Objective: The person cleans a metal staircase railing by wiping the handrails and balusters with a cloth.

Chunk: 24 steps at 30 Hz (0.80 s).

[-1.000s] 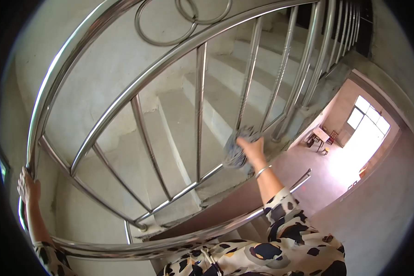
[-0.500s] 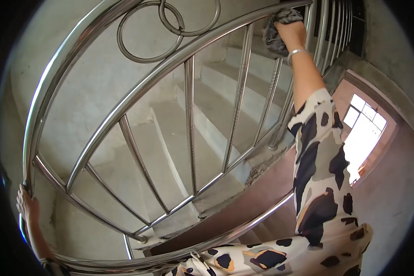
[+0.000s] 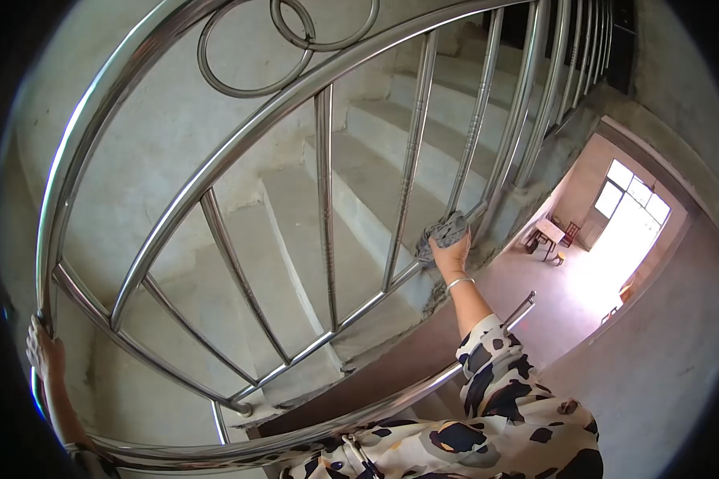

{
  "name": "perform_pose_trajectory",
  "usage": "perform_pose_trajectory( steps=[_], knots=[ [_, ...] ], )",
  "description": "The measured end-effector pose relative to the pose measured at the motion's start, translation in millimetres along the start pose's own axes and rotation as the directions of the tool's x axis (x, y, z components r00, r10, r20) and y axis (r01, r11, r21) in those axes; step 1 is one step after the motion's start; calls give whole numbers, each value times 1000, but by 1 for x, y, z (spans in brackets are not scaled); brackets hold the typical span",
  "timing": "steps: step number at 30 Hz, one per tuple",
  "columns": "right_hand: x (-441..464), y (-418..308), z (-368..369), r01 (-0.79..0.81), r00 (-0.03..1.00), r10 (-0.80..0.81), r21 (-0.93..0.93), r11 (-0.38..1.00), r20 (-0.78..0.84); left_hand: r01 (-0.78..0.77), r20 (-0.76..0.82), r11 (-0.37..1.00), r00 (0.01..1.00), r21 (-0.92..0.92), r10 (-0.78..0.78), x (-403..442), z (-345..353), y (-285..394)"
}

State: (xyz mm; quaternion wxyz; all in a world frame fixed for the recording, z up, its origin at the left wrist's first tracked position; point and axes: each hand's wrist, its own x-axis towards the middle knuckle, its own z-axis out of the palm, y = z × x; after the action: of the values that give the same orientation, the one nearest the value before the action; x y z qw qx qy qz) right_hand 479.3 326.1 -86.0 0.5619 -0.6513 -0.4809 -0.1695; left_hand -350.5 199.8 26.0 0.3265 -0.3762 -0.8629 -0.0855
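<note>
A crumpled grey cloth [image 3: 447,233] is bunched in my right hand [image 3: 452,257], pressed against the lower rail [image 3: 359,311] of the metal stair railing near the foot of a baluster [image 3: 471,136]. At the far left my left hand [image 3: 45,351] rests on the thick outer post [image 3: 49,231], its fingers wrapped around the metal. Part of that grip is hidden behind the post. The railing has slanting balusters, a curved upper rail [image 3: 240,140] and ring ornaments [image 3: 256,52].
Concrete steps [image 3: 359,176] climb behind the railing. A curved handrail [image 3: 295,443] runs close in front of my body. Through an opening at lower right are a small table [image 3: 549,231], a chair [image 3: 570,233] and a bright window [image 3: 631,191].
My right hand has moved down with the cloth, from the top of the railing near the upper rail to the lower rail. My left hand stays on the post.
</note>
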Motion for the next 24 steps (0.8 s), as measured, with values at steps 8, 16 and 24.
perform_pose_trajectory(
  steps=[8,16,24],
  knots=[
    [189,-154,-74,-20,977,132,547,837,-168,32,33,999,999,-40,-31,-5,-16,12],
    [316,-214,-99,244,880,-165,127,961,-445,30,17,999,999,-27,-29,1,10,-6],
    [186,-112,-58,59,996,-24,446,893,-84,-25,-2,999,1000,-23,25,8,25,-16]
  ],
)
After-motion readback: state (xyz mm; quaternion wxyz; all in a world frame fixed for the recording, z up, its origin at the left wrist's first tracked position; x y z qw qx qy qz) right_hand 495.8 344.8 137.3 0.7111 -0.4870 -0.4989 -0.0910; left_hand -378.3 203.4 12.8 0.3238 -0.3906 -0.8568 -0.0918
